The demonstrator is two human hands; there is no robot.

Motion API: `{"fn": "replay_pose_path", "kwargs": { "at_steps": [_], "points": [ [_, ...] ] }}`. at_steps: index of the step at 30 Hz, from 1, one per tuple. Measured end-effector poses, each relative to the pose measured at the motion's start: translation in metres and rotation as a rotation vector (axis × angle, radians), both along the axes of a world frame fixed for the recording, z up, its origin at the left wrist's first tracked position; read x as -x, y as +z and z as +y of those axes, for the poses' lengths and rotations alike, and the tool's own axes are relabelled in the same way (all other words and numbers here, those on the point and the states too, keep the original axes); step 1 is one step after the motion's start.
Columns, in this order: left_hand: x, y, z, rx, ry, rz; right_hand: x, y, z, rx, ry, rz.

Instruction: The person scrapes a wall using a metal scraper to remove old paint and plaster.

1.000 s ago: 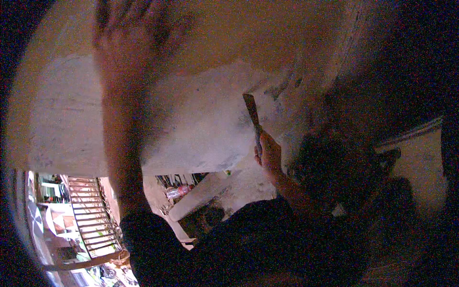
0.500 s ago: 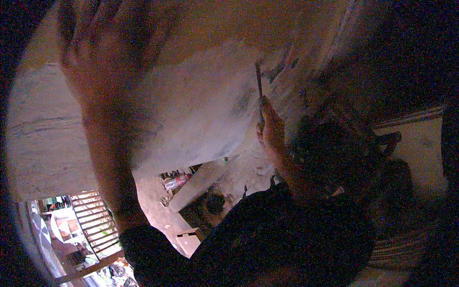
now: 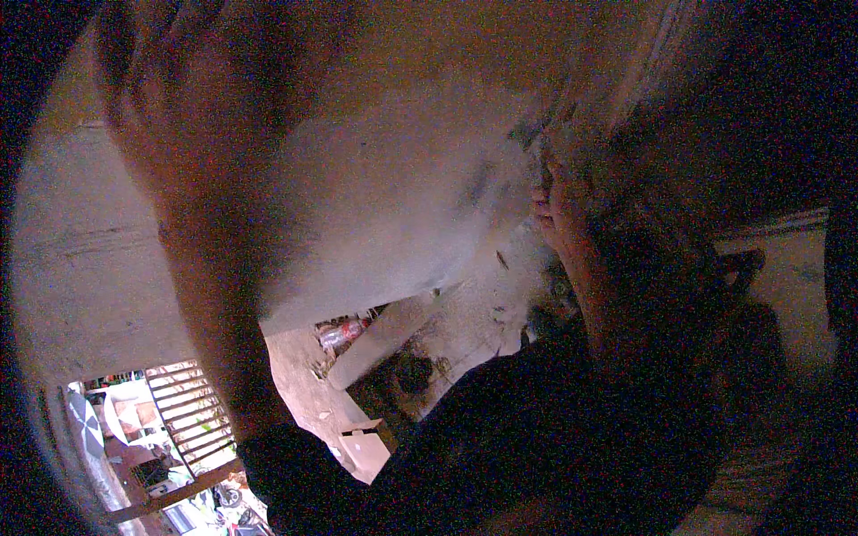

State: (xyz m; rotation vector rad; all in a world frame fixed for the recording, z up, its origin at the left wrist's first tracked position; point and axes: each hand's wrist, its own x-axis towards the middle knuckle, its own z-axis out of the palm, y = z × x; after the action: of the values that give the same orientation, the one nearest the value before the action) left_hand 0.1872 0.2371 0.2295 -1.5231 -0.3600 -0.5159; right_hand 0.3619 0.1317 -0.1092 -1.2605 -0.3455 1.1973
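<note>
Two hands: both are raised against a pale wall [image 3: 393,205], seen from above.
Left hand [image 3: 170,54]: far left, at the top of the view, blurred and dark; it seems pressed to the wall, but I cannot tell whether the fingers are spread or curled, and nothing shows in it.
Left forearm: runs from the near lower middle up to that hand, crossing the wall's grey patch.
Right hand [image 3: 559,201]: right of centre, fingers curled shut around a thin tool [image 3: 536,143].
Tool: only a dark, blurred stub shows above the fist, its tip touching the wall at the edge of the grey patch; what kind of tool it is cannot be told.
Wall: grey plaster in the middle, tan surface above and to the left.
Sleeve [image 3: 536,447]: dark, fills the near lower right.
Below: a railing [image 3: 192,411] and bright clutter near the lower left; rubble-strewn floor [image 3: 465,322] under the wall's lower edge.
</note>
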Motion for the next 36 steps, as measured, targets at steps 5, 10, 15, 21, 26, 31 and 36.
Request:
{"fn": "replay_pose_path", "kwargs": {
  "at_steps": [5,10,15,21,26,31,36],
  "points": [
    [-0.012,-0.010,-0.017,0.119,-0.028,-0.140,0.003,-0.001,-0.012,-0.001,0.039,-0.026],
    [-0.009,-0.009,-0.006,0.164,-0.136,-0.126,-0.005,-0.010,-0.016,0.002,0.047,-0.073],
    [-0.005,-0.006,-0.006,0.149,-0.018,-0.010,-0.019,-0.014,-0.009,-0.022,0.013,-0.095],
    [-0.004,-0.013,-0.016,0.151,-0.087,-0.088,-0.011,-0.013,0.002,-0.060,0.017,-0.120],
    [-0.017,-0.017,-0.003,0.173,-0.156,-0.073,-0.021,-0.009,-0.007,-0.056,-0.046,-0.150],
    [0.004,-0.006,-0.009,0.183,0.012,-0.068,0.020,-0.016,-0.006,-0.046,0.045,-0.161],
    [0.014,-0.004,-0.016,0.276,-0.145,-0.084,0.028,-0.020,0.003,-0.059,0.057,-0.165]
  ]
}}
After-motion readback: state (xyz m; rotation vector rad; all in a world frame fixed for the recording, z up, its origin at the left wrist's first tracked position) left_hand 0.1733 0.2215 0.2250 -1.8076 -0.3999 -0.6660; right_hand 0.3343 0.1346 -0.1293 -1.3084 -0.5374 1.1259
